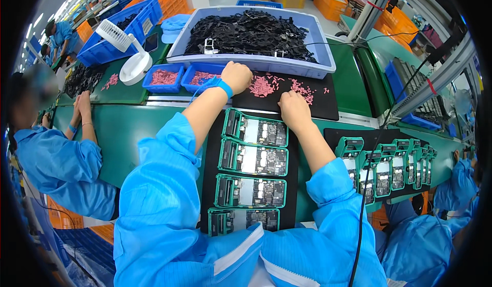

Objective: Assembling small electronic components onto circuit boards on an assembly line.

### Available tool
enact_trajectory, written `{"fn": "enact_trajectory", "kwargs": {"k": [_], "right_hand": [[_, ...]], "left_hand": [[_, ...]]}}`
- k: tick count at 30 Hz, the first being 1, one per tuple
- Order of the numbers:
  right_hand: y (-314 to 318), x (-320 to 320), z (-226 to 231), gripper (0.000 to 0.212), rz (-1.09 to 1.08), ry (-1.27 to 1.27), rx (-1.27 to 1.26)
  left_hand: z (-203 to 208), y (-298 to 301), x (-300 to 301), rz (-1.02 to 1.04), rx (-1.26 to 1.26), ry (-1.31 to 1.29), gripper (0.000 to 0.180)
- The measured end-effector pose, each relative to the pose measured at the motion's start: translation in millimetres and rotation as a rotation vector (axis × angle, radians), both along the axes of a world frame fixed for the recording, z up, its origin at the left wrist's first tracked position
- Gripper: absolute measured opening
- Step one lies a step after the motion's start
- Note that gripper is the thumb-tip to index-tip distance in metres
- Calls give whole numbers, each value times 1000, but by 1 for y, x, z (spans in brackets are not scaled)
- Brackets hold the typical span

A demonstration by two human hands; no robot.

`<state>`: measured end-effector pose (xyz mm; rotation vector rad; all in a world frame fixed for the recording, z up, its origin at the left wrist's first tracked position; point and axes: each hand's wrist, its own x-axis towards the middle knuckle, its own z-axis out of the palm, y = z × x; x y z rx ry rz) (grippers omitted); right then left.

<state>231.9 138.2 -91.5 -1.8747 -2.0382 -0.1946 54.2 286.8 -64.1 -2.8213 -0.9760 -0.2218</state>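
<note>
My left hand (pixel 237 77), with a blue band round the wrist, is curled at the front of the large bin, beside a small blue bin (pixel 190 75) of pink pieces. Its fingertips are hidden. To its right my right hand (pixel 295 110) is closed over the black mat (pixel 324 105), fingertips together at the near side of some scattered small pink pieces (pixel 303 89). Whatever lies between its fingers is too small to make out. A denser heap of pink pieces (pixel 262 87) lies between the two hands. Below them, several green device housings with circuit boards (pixel 255 160) stand in a column.
Behind my hands stands a large pale blue bin (pixel 312 64) heaped with black parts (pixel 251 33). A white fan (pixel 136 67) and another small bin (pixel 164 76) are at left. More green housings (pixel 383 176) line the right. Co-workers (pixel 61 159) sit on both sides; a black cable (pixel 365 200) hangs at right.
</note>
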Motion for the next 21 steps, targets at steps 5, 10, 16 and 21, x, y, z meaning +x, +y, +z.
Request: {"fn": "enact_trajectory", "kwargs": {"k": [5,10,16,21], "right_hand": [[-3,4,-1,7,-21,23,-11],[-30,1,22,8,-46,300,-6],[-79,-1,18,7,-120,447,-67],[-99,-4,13,8,-125,435,-75]], "left_hand": [[1,2,8,41,-5,45,8],[18,-11,0,-14,-207,17,15],[47,-82,8,-295,-563,-161,12],[36,-123,13,-338,-577,-78,11]]}}
